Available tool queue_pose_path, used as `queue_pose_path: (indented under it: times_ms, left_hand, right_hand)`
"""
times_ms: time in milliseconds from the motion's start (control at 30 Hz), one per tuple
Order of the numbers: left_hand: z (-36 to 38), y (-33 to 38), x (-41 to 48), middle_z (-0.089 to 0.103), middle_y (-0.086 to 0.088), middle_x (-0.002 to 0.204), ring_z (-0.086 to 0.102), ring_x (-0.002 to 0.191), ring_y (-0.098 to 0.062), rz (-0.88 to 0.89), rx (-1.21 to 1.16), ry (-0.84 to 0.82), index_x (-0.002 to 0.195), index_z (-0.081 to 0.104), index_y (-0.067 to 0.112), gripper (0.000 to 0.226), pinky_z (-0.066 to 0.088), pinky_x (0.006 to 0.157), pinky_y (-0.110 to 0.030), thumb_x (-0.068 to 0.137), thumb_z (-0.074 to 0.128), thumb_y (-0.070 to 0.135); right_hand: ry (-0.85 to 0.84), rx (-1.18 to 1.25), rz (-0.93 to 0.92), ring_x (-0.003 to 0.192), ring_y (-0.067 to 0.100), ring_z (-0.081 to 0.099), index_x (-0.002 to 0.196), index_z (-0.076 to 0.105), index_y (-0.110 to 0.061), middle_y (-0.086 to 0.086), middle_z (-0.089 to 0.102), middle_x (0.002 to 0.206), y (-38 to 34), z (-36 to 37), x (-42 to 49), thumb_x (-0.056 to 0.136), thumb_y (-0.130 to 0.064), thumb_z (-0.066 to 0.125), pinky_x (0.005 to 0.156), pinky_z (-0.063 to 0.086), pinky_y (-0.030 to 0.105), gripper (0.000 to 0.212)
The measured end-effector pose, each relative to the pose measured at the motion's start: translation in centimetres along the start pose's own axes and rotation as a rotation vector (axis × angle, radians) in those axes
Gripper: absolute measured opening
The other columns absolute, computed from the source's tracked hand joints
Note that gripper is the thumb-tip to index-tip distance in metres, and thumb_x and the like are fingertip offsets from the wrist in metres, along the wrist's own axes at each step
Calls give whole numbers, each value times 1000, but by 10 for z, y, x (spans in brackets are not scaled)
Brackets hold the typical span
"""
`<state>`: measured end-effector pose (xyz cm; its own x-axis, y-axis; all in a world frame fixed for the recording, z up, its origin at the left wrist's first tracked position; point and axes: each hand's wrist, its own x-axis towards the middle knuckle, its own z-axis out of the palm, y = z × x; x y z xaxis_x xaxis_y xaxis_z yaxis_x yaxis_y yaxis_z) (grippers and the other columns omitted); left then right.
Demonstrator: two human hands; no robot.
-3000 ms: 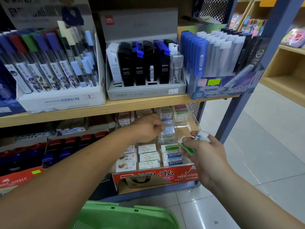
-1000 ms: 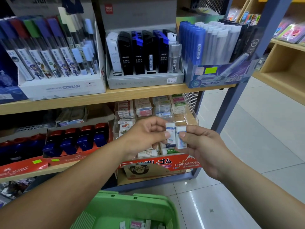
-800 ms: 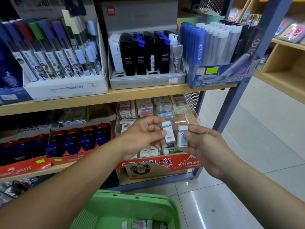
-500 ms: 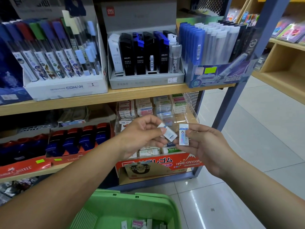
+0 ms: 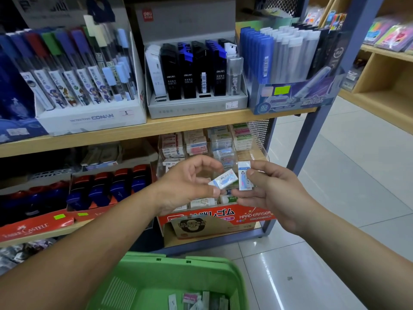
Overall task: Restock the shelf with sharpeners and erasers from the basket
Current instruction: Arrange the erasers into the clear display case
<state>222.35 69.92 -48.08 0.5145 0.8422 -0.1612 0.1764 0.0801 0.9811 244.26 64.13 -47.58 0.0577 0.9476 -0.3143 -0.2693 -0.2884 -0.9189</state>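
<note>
Two erasers up, and both are in your grip. Your left hand (image 5: 187, 184) has the tilted eraser (image 5: 223, 180) pinched between thumb and curled fingers (image 5: 213, 191). Your right hand (image 5: 277, 195) is clamped on the upright eraser (image 5: 244, 176), thumb at its right edge, fingers curled under its foot.

The two erasers sit just beside each other, and both hang right in front of the clear eraser rack (image 5: 260, 151) on the lower shelf.

Here's what the next move turns on: the rack lies straight ahead of your fingers, beyond the erasers, and its stacks lie flat. The left one's long axis slants from low-left to high-right. The right one's stands vertical, picture face toward you. Neither lines up with those flat stacks yet, so I'd expect a turn of the wrist before either goes in.

Your left hand is in front of the rack's middle columns, where the blue-and-white stacks look like the match — that hand seems the better placed. Your right sits in front of the rack's right end. Below the rack, close to you, the green basket (image 5: 178, 257) has more stock lying in its bottom.
</note>
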Motion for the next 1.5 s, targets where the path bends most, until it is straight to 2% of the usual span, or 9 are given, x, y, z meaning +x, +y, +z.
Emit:
queue_pose_path:
  times_ms: [333,500,633,767,900,1033,1133,1333,1500]
  left_hand:
    - [-5,6,-5,75,-11,109,76,98,-29,-26,73,117,113,69,10,46,62,89,-46,73,86,-5]
    - [-8,9,-5,76,-12,101,77,92,-29,-30,62,184,111,71,10,36,64,81,-41,80,82,-5]
    - [2,12,-1,74,-10,94,77,83,-21,-17,81,241,107,74,9,29,61,71,-24,81,82,-3]
    - [13,8,8,72,-19,97,75,81,-28,27,232,275,101,74,10,20,65,72,-36,84,83,5]
    - [23,6,16,70,-22,96,64,65,-15,63,297,295,98,75,11,16,56,51,-26,85,83,12]
    - [25,3,21,72,-20,92,63,66,-12,92,307,321,95,76,12,14,55,53,-24,85,84,17]
    - [34,-4,26,71,-19,93,63,73,-15,118,330,339,93,76,17,12,60,70,-34,85,85,21]
    - [51,-9,37,70,-20,95,57,70,-10,140,330,358,93,75,16,11,54,65,-20,86,83,17]
    - [71,-10,48,70,-15,89,54,59,4,179,350,357,95,73,14,11,50,58,-14,88,81,13]
  right_hand:
    - [-2,-17,-2,90,37,79,120,72,-9,18,78,107,3,-4,2,96,13,61,75,67,41,34]
    - [260,-121,-123,80,28,79,102,77,-8,10,80,92,-3,-19,6,90,-8,80,62,63,33,12]
    - [403,-155,-234,84,26,78,100,74,-11,2,79,88,-7,-31,5,93,-19,78,66,65,39,12]
    - [486,-206,-262,90,22,72,107,73,-13,4,75,99,-7,-46,3,97,-22,73,48,57,25,13]
    - [486,-252,-216,77,19,75,104,73,-10,4,77,91,-1,-54,6,96,-21,75,52,60,29,14]
    - [334,-483,-171,60,2,72,95,75,-11,1,78,86,6,-55,6,97,-19,74,45,50,16,9]
    - [236,-709,-179,74,9,72,101,75,-18,-4,75,103,7,-53,9,100,-22,69,52,52,14,7]
    - [147,-1434,-294,119,13,48,129,69,-32,-7,42,123,5,-51,13,100,-42,66,88,59,35,32]
    - [183,-1209,-195,121,17,48,122,69,-36,-3,33,122,13,-62,16,93,-47,73,92,60,38,31]
